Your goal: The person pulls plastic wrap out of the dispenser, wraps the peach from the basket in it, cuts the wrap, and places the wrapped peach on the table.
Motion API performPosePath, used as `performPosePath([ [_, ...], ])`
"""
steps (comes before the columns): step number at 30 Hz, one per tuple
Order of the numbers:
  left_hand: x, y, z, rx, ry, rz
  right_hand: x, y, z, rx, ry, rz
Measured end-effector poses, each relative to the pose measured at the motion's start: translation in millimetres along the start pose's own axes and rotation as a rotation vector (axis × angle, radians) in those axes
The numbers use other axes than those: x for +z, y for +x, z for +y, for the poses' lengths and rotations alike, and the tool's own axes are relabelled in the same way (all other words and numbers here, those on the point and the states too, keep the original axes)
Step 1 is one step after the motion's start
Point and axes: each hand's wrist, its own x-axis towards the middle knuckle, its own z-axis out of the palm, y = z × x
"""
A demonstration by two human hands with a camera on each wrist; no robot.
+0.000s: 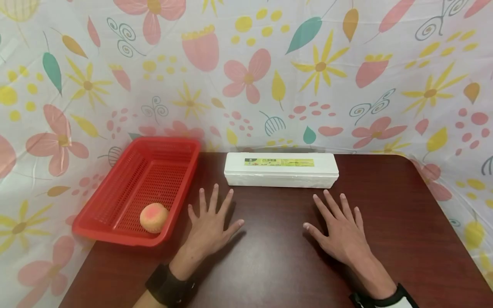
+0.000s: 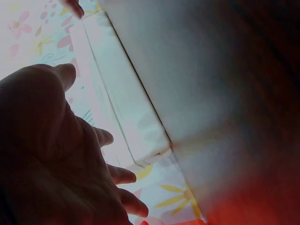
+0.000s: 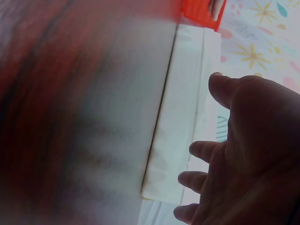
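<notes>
My left hand (image 1: 209, 231) is held over the dark table with its fingers spread, just right of a red plastic basket (image 1: 127, 239). On the other side my right hand (image 1: 343, 237) has its fingers spread too and holds nothing. Beyond the hands, against the back curtain, lies a long white box (image 1: 281, 175) with a yellow-green label on its lid. A round peach-coloured thing with a pink top (image 1: 154, 218), like a peach or a bun, sits in the basket's near right corner. Both wrist views show the white box (image 2: 126, 89) past the fingers.
The dark reddish-brown table (image 1: 269, 256) has a rounded far right corner. A white curtain (image 1: 246, 119) with flowers and leaves hangs behind the table and down both sides. The basket stands at the left table edge, close to the curtain.
</notes>
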Motion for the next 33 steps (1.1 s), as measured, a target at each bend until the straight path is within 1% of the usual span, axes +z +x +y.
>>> performPosePath([
  [5,1.5,-0.4,0.3,0.004,0.009,-0.018,-0.3,-0.4,1.2,-0.031,0.003,0.017],
  [8,1.7,-0.7,0.0,0.012,0.011,-0.013,0.3,0.5,2.2,-0.054,0.006,0.034],
  [17,-1.1,2.0,-2.0,0.002,-0.004,-0.022,-1.5,4.3,0.9,-0.097,0.007,0.063],
  [25,-4.2,3.1,-4.6,0.023,-0.041,-0.033,-2.5,3.0,1.1,-0.122,0.071,0.086],
  [29,-5.6,3.8,-4.7,0.031,-0.051,-0.02,-3.1,2.6,0.9,-0.131,0.076,0.093],
  [33,-6.7,5.0,-5.1,0.041,-0.052,0.009,-3.6,3.0,1.2,-0.134,0.074,0.092],
])
